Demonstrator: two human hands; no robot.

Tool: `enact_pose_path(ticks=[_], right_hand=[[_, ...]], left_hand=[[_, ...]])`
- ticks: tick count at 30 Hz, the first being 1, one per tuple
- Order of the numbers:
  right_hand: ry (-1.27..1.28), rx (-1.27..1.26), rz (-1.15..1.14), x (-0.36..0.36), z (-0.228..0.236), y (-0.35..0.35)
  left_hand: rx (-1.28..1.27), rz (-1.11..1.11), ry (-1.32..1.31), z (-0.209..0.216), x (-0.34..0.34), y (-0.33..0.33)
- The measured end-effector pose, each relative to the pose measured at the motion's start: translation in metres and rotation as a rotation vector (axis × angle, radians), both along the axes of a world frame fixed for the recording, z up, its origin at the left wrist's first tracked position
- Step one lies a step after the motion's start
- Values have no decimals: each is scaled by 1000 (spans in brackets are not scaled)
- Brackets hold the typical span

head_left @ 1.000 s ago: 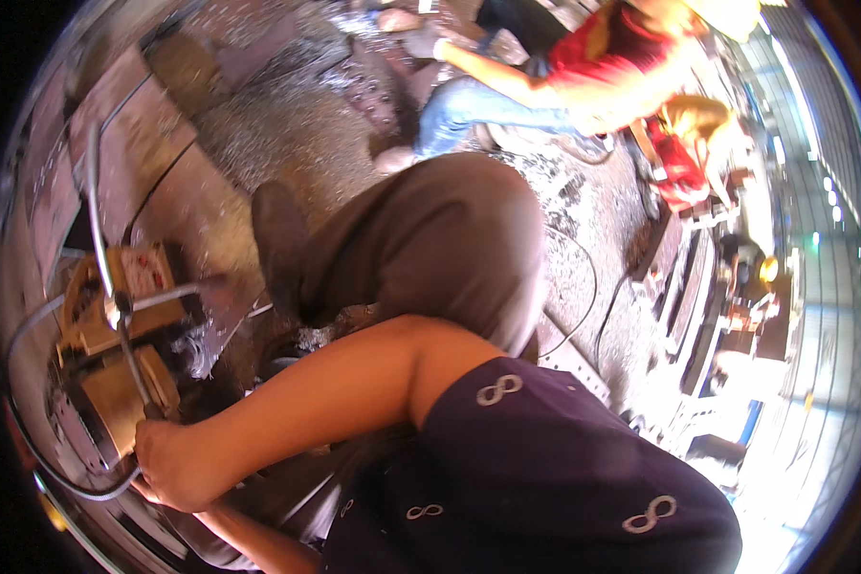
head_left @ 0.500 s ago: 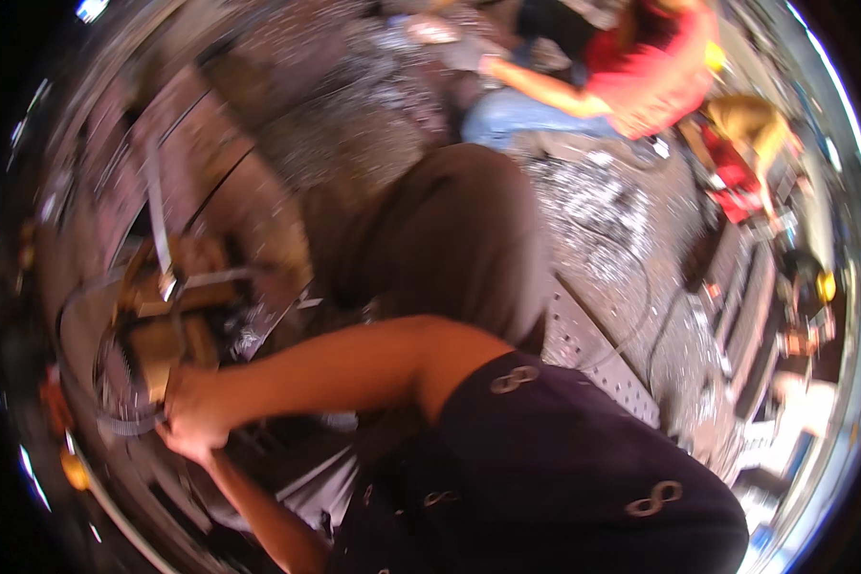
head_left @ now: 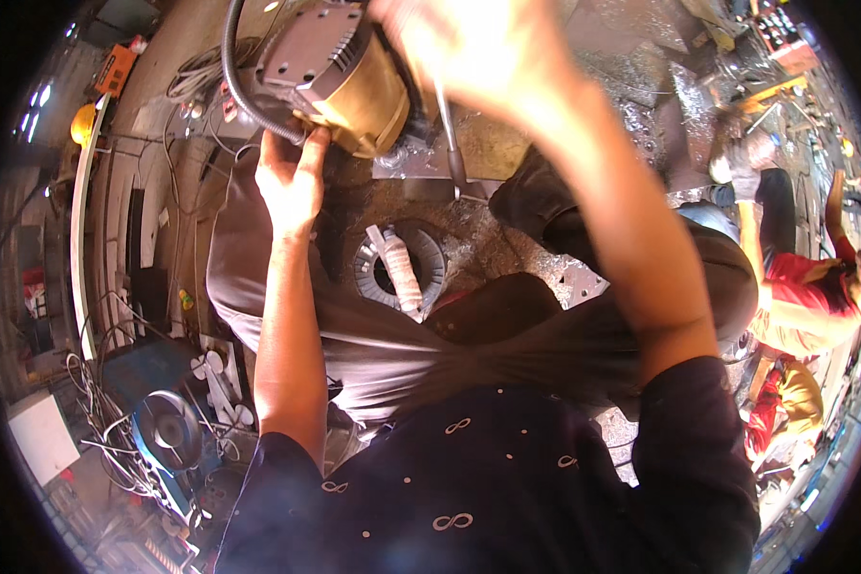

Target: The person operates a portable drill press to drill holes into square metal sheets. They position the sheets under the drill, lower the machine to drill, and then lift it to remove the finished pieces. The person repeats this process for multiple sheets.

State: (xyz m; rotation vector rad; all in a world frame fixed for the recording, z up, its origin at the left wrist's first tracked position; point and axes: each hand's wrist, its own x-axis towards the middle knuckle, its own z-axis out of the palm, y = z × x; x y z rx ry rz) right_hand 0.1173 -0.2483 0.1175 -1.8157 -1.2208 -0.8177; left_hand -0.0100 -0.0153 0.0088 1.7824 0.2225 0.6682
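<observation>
Half-curled, my left hand (head_left: 292, 187) touches the yellow, dark-capped machine (head_left: 365, 103) beside its ribbed hose (head_left: 237, 86) — whether that or my blurred right hand (head_left: 483, 43) grips, I can't tell.

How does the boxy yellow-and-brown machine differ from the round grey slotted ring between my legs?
The boxy yellow-and-brown machine is angular; the round grey slotted ring circles a dark centre. The machine looks larger than the ring. Your left hand is at the machine's edge; no hand touches the ring, which has a pale wrapped rod across it.
</observation>
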Motion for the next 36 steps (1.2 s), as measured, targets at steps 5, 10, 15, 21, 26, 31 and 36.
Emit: enact_pose_path(ticks=[5, 10, 15, 21, 26, 31, 36], right_hand=[[-285, -54, -780, 151, 2, -57], [-75, -394, -815, 196, -139, -62], [991, -320, -423, 168, -237, -66], [1513, 123, -10, 124, -278, -46], [1444, 32, -8, 124, -271, -47], [1553, -34, -41, 122, -261, -46], [1496, -306, -124, 125, -245, -51]], left_hand=[[-108, -58, -5, 12, 7, -13], [-138, -58, 19, 34, 1, -6], [-60, -15, 43, 49, 6, -9], [-36, 35, 22, 49, 8, -8], [8, 66, 32, 45, 11, -7], [1, 77, 24, 49, 8, -10], [-32, 45, -5, 46, 5, -8]])
